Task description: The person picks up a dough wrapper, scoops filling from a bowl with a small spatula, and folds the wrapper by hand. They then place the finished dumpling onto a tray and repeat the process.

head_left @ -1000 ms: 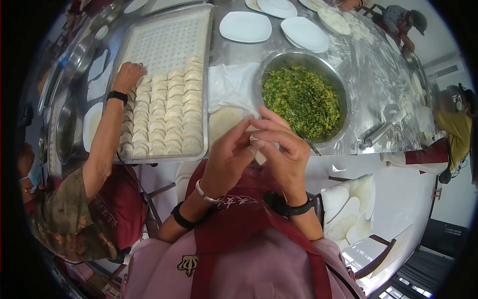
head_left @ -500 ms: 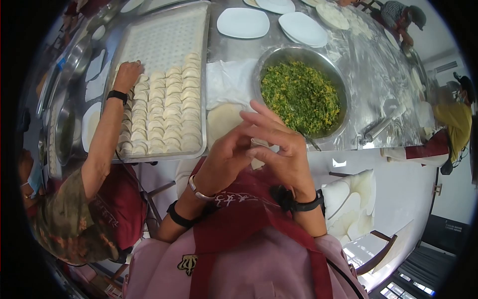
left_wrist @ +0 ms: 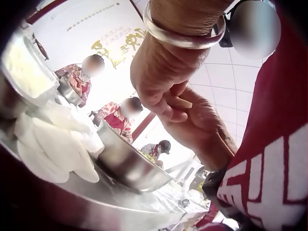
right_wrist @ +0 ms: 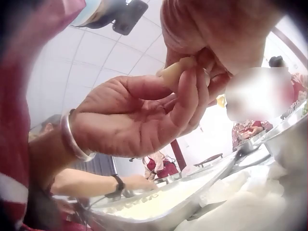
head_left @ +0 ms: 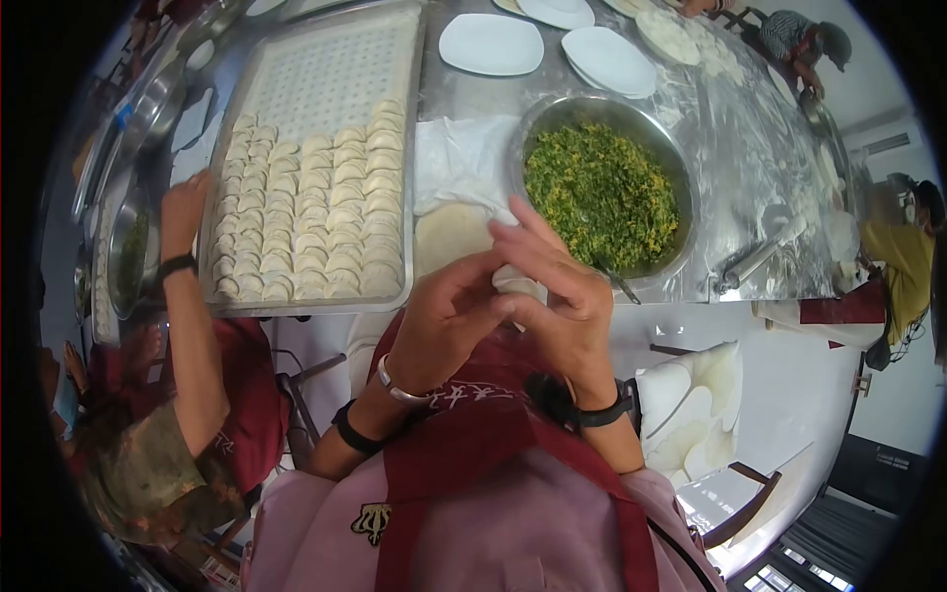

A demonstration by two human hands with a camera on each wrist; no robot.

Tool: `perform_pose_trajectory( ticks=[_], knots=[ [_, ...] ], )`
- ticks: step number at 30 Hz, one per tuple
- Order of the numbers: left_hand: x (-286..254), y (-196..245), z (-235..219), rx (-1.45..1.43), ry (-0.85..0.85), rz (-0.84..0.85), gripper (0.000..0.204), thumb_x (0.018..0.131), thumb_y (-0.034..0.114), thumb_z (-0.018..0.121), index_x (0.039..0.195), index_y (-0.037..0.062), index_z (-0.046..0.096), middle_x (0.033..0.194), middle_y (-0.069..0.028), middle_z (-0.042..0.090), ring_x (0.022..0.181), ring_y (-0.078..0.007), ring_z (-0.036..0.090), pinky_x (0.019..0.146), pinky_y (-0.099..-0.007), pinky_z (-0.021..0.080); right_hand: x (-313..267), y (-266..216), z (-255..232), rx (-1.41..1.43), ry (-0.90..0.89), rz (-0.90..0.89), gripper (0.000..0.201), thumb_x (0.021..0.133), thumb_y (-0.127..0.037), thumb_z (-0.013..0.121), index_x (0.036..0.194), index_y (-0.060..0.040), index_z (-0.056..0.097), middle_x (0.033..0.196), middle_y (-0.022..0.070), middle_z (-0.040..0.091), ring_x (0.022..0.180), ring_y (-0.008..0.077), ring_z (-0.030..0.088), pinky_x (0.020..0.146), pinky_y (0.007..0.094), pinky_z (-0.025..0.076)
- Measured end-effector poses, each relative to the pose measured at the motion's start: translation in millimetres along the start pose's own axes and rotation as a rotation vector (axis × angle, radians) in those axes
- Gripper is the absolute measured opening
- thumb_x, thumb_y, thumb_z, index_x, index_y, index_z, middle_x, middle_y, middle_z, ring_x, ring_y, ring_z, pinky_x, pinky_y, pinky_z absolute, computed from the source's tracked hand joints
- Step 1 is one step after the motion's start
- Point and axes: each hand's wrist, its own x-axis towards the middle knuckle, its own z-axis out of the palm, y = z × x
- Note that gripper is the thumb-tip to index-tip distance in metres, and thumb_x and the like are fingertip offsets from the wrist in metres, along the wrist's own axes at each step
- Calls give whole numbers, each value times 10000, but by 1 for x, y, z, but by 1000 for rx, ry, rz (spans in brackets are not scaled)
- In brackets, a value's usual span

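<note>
At the centre of the head view, just below the steel bowl, both hands meet around a dumpling point(head_left: 515, 283). It is small, pale and cream-coloured, a smooth piece of dough of which only a strip shows between the fingers; in the right wrist view it appears as a blunt, off-white edge point(right_wrist: 174, 72) poking out at the upper middle. The left hand point(head_left: 449, 321) has its fingers curled and pinches the dumpling from the left; the right hand point(head_left: 557, 296) folds over it from the right, thumb and fingertips pressed on the dough. The dumpling is held in the air over the near edge of the worktop point(head_left: 760, 168), above the person's red apron point(head_left: 464, 434).

Writing is scarce. The apron bears white characters across the chest, too small and bent to read. In the left wrist view, gold characters point(left_wrist: 113, 45) sit on the far wall at the upper left, not legible.

The bowl point(head_left: 604, 187), right of centre, holds chopped green filling flecked with yellow. A stack of round wrappers point(head_left: 449, 237) lies just left of it. A long perforated tray point(head_left: 326, 109) in the upper left carries rows of finished dumplings on its nearer half. White plates point(head_left: 490, 44) stand along the top. Another person's hand point(head_left: 182, 202) is at the tray's left side.
</note>
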Motion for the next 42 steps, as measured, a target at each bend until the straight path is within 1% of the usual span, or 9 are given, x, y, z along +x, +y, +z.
perform_pose_trajectory(
  ticks=[3, 6, 12, 17, 21, 24, 29, 35, 42],
  knots=[
    [3, 2, 10, -140, 43, 122, 427, 947, 41, 618, 1346, -44, 491, 1146, -98, 645, 1001, -130, 641, 805, -251, 550, -1, -2, 7, 73, 96, 12, 284, 757, -58, 770, 1039, -30, 749, 1211, 134, 686, 1377, 342, 445, 1090, 426, 396],
    [1, 8, 13, -84, 80, 132, 396, 952, 48, 619, 1321, -44, 510, 1145, -100, 649, 996, -134, 643, 818, -260, 559, -2, 2, 0, -64, 14, -47, 301, 763, -71, 767, 1061, -34, 745, 1243, 126, 673, 1394, 337, 422, 1116, 441, 364],
    [0, 14, 8, -82, 78, -65, 403, 917, 22, 637, 1296, -51, 519, 1199, -103, 630, 1099, -139, 601, 935, -266, 484, -2, 18, -6, -201, -75, -117, 335, 812, -143, 745, 1129, -38, 722, 1284, 139, 646, 1427, 342, 369, 1113, 463, 366],
    [4, 1, 11, -229, 116, 82, 458, 898, 6, 648, 1323, -55, 489, 1209, -103, 619, 1102, -152, 604, 944, -282, 493, 0, -7, 13, -35, 117, 39, 343, 866, -189, 707, 1164, -20, 693, 1290, 157, 637, 1427, 356, 363, 1106, 467, 374],
    [4, -1, 18, -205, 111, 177, 465, 956, 91, 605, 1368, -56, 447, 1222, -117, 610, 1112, -183, 611, 967, -318, 500, -2, 10, 1, -214, -22, -63, 345, 879, -168, 686, 1187, -12, 678, 1309, 161, 626, 1431, 369, 352, 1098, 457, 380],
    [0, -2, 15, -680, 77, 22, 458, 1028, 206, 509, 1390, -62, 427, 1266, -121, 584, 1128, -208, 612, 997, -347, 497, -1, 12, -2, -249, -58, -75, 352, 865, -133, 678, 1194, -6, 672, 1308, 165, 625, 1429, 382, 352, 1098, 457, 376],
    [7, -9, -1, -747, -22, -64, 456, 1062, 215, 429, 1415, -72, 404, 1306, -134, 551, 1188, -195, 570, 1035, -359, 479, 6, -4, 12, -191, 77, -51, 407, 823, -88, 677, 1223, -15, 659, 1338, 153, 608, 1423, 386, 360, 1140, 481, 303],
    [5, -9, 12, -816, 33, -85, 427, 1038, 127, 459, 1428, -37, 410, 1288, -103, 580, 1132, -213, 619, 1020, -348, 498, -1, 18, -9, -453, -98, -172, 530, 839, -142, 686, 1343, -28, 570, 1439, 164, 517, 1427, 394, 348, 1123, 463, 334],
    [8, -7, 7, -887, -118, -52, 475, 1012, 46, 462, 1465, -43, 349, 1389, -140, 521, 1272, -250, 537, 1083, -381, 465, 2, -5, 11, -199, 196, -54, 449, 806, -93, 726, 1239, -4, 646, 1347, 175, 595, 1380, 376, 427, 1099, 447, 378]
  ],
)
